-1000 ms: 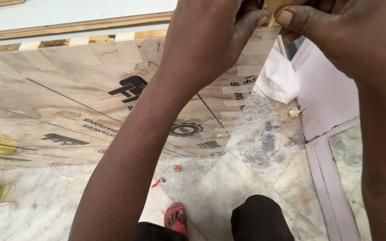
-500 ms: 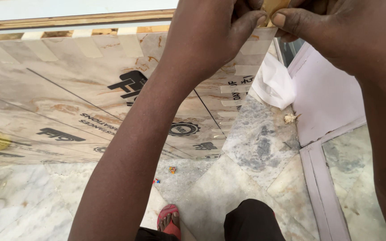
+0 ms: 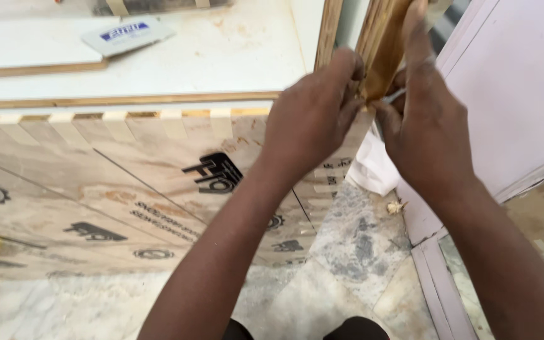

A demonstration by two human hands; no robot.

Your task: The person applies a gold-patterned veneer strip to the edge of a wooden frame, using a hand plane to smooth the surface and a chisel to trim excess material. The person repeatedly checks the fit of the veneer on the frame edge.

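Change since earlier frames: Your view has tipped upward, so the white-laminated top (image 3: 158, 63) of the plywood unit now shows, and both of your hands sit lower in the picture than half a second ago, fully in view on the wooden strip.

Head view, left hand: Your left hand (image 3: 313, 116) is curled around the near edge of the upright wooden strip (image 3: 382, 53), fingers narrowed into a pinch on it, knuckles toward you. That grip looks meant to steady the strip against the corner of the unit.

Head view, right hand: Your right hand (image 3: 426, 129) closes on the same strip from the other side, index finger stretched up along its face and thumb tucked beneath. A thin pale metal piece shows between the two hands; you cannot tell what it is.

Head view, wooden strip: It stands nearly upright at the right corner of the plywood side panel (image 3: 127, 182), touching both hands and running out of the top of the picture.

Head view, surroundings: A small white-and-blue card (image 3: 127, 34) lies flat on the laminated top, well apart from your hands. A white cloth (image 3: 373, 170) hangs crumpled just below your hands. A pale lilac board (image 3: 517, 94) leans at the right. Marble floor (image 3: 354, 252) lies below, with a small wood scrap (image 3: 396, 206) on it.
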